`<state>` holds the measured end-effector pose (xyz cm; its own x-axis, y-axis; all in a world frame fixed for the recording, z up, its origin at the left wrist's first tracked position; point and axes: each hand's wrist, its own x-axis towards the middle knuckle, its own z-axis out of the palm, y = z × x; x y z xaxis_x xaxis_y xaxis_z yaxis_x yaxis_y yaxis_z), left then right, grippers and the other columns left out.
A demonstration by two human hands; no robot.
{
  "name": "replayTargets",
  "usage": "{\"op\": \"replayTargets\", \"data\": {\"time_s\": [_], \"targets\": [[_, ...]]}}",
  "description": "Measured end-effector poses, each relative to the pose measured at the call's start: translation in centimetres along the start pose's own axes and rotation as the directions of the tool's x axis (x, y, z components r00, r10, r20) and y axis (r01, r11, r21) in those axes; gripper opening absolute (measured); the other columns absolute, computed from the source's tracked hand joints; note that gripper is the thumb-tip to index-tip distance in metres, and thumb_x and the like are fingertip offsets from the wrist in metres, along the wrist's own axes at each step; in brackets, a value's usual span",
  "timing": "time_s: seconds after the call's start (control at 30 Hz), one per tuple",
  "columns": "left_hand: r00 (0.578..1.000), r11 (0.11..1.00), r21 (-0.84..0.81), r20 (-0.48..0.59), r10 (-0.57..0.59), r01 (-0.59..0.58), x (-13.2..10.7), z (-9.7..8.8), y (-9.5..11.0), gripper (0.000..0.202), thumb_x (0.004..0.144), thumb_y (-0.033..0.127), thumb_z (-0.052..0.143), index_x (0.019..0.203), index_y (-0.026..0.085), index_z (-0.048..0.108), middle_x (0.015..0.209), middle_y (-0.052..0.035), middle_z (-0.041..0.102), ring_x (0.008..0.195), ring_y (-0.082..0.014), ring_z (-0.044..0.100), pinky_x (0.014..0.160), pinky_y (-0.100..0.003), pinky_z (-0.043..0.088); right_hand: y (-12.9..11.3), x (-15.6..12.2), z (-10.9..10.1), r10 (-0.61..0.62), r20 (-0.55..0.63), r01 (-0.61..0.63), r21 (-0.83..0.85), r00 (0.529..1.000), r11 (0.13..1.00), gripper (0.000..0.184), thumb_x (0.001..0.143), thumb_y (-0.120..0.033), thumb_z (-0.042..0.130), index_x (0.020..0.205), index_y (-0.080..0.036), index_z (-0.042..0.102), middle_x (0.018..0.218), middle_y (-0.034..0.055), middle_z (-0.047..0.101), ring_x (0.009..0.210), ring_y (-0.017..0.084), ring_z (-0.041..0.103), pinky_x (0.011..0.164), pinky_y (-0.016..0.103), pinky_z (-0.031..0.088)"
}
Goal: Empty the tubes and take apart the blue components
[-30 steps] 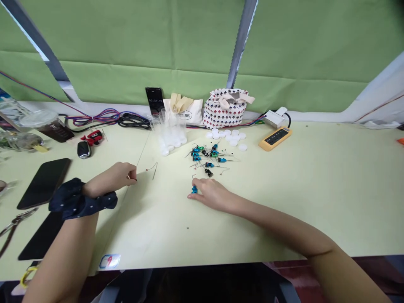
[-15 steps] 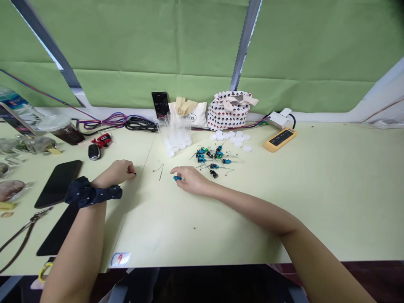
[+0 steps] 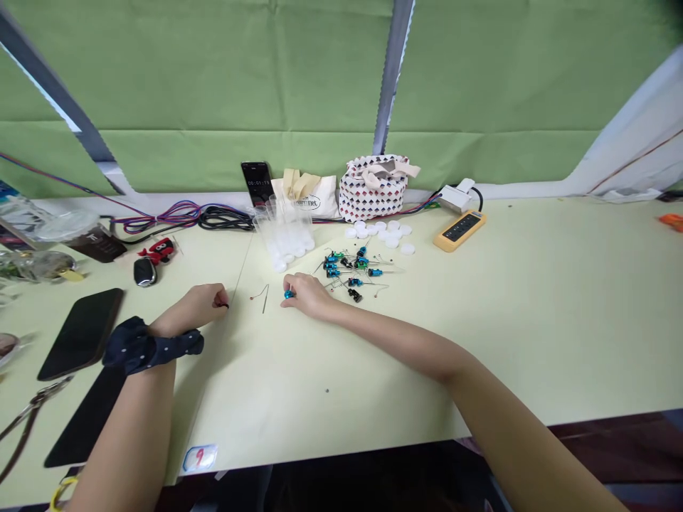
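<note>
My left hand [image 3: 197, 306] rests on the pale yellow-green desk [image 3: 427, 341], its fingertips pinched on a small black item [image 3: 225, 306] that is mostly hidden. My right hand [image 3: 305, 296] is shut on a small blue electronic component [image 3: 289, 294], holding it at the fingertips. Between the hands lies a bent wire lead [image 3: 262, 299]. Behind my right hand is a loose pile of blue, green and black components with thin wire leads [image 3: 346, 269]. A dark dotted scrunchie [image 3: 152, 346] circles my left wrist.
Clear plastic cups [image 3: 282, 233] and white round caps [image 3: 376, 233] stand behind the components. A phone showing a timer [image 3: 256, 183], two cloth bags [image 3: 373, 188], a yellow power strip [image 3: 459, 230], tangled cables [image 3: 224, 219], a black smartphone [image 3: 80, 334] and pliers [image 3: 32, 412] surround the work area.
My right hand has moved left across the desk with the blue component, closer to the bent wire lead. My left hand has stayed in about the same place.
</note>
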<state>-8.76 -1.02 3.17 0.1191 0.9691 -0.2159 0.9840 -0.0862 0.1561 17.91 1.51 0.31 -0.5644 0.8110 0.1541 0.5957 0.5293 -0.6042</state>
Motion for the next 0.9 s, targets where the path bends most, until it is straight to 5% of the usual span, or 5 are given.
{"op": "replayTargets", "data": {"time_s": [0.13,0.23,0.43,0.67,0.9], "targets": [[1.000,1.000,0.019,-0.029,-0.012,0.012,-0.2,0.0,0.2,0.036,0.068,0.039,0.056,0.096,0.016,0.055,0.089,-0.0093,0.061,0.078,-0.0242,0.059,0.069,-0.032,0.045,0.5,-0.3,-1.1,-0.045,-0.003,0.045,0.039,0.999,0.998,0.044,0.066,-0.033,0.078,0.101,-0.018,0.056,0.081,0.0001,0.056,0.072,0.013,0.052,0.065,0.023,0.035],[0.980,0.995,0.057,-0.176,0.093,-0.084,-0.6,-0.3,2.0,0.056,0.071,0.054,0.058,0.113,0.019,0.052,0.105,-0.0123,0.055,0.098,-0.0306,0.054,0.083,-0.040,0.043,1.5,-1.1,-3.7,-0.041,-0.077,0.042,0.012,0.996,0.999,0.032,0.074,-0.034,0.071,0.098,-0.017,0.058,0.075,-0.0002,0.057,0.071,0.013,0.052,0.066,0.023,0.034],[0.827,0.899,0.024,-0.381,0.413,-0.438,-1.2,1.7,10.7,0.050,0.086,0.046,0.050,0.131,0.026,0.041,0.131,-0.0131,0.039,0.121,-0.0312,0.037,0.098,-0.048,0.032,4.6,-5.5,-9.0,0.078,-0.131,-0.098,-0.157,0.988,0.983,0.008,0.083,-0.022,0.059,0.078,-0.015,0.059,0.068,0.0011,0.058,0.064,0.012,0.052,0.062,0.022,0.034],[0.740,0.781,-0.138,-0.452,0.498,-0.610,-2.0,4.5,18.3,0.029,0.090,0.029,0.048,0.119,0.022,0.047,0.114,-0.0105,0.048,0.108,-0.0258,0.045,0.091,-0.044,0.039,6.0,-9.9,-7.5,0.211,-0.079,-0.225,-0.306,0.974,0.925,0.020,0.083,-0.032,0.056,0.093,-0.015,0.057,0.086,0.0106,0.065,0.072,0.019,0.058,0.059,0.025,0.035],[0.795,0.733,-0.387,-0.502,0.342,-0.560,-1.2,5.4,18.8,0.034,0.090,0.026,0.047,0.123,0.021,0.040,0.114,-0.0092,0.044,0.095,-0.0183,0.052,0.082,-0.035,0.047,6.1,-9.8,-8.9,0.431,-0.059,-0.384,0.360,0.900,0.850,0.020,0.080,-0.035,0.056,0.074,-0.016,0.054,0.060,0.0012,0.060,0.047,0.009,0.047,0.045,0.020,0.032]]}}
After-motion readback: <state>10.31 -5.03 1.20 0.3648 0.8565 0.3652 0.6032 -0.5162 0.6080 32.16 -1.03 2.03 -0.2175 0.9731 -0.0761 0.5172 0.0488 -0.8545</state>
